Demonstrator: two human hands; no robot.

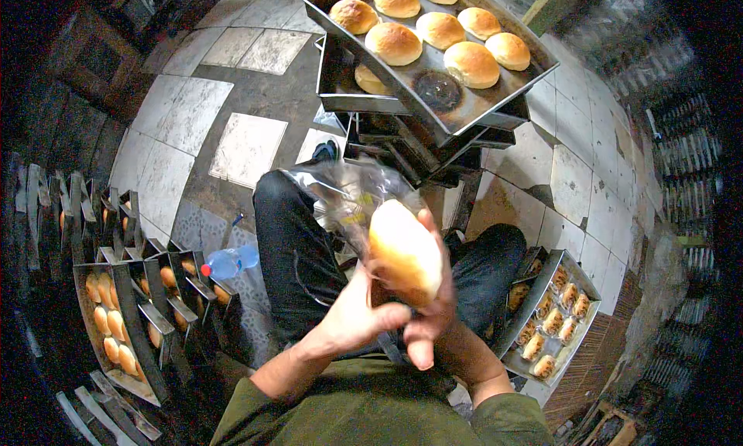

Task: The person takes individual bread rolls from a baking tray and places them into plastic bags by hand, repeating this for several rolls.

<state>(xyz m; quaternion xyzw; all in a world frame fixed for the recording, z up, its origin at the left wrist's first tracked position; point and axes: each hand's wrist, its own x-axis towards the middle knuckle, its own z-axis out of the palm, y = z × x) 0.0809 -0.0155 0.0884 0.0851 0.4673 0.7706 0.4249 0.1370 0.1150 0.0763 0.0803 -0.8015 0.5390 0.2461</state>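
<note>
A golden bread bun point(405, 251) is between my two hands, above my lap. My right hand point(435, 306) lies along its right side and under its lower end, with fingers around it. My left hand point(363, 312) is at the bun's lower left, beside a blurred clear plastic bag point(360, 193); whether its fingers grip the bag or the bun is unclear. The bag spreads up and left of the bun, over my knee. Ahead, a metal tray point(432, 106) with several round buns point(393, 43) tops a stack of trays.
At left, stacked metal trays point(119, 318) hold buns, near a blue plastic bottle point(231, 262) with a red cap. At right, another metal tray point(586, 324) holds several darker-topped buns point(551, 321). Floor tiles point(248, 148) surround my crossed legs. Slatted crates or racks stand along the dark edges.
</note>
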